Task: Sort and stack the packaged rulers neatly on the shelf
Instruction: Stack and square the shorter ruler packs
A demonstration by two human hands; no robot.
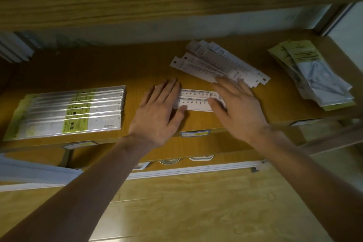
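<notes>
Both forearms reaching over shelf [110, 76] edge. Left hand [157, 112] flat, fingers [167, 90] spread, pressing left end of white rulers [196, 100]. Right hand [237, 110] flat, fingers [218, 104] apart, covering right end. Loose ruler pile [218, 63] just behind rulers; green-labelled stack [74, 110] well left; yellow packets [314, 72] far right.

Your left hand [159, 113] lies palm-down with the fingers straight and close together, the thumb angled out toward the right, and its bare forearm runs back to the lower left corner. Your right hand [238, 109] is also palm-down, flat and open (its fingers are somewhat blurred), fingers spread and pointing up-left toward the other hand. Neither hand is closed around anything, and the two thumbs sit near each other without touching.
</notes>
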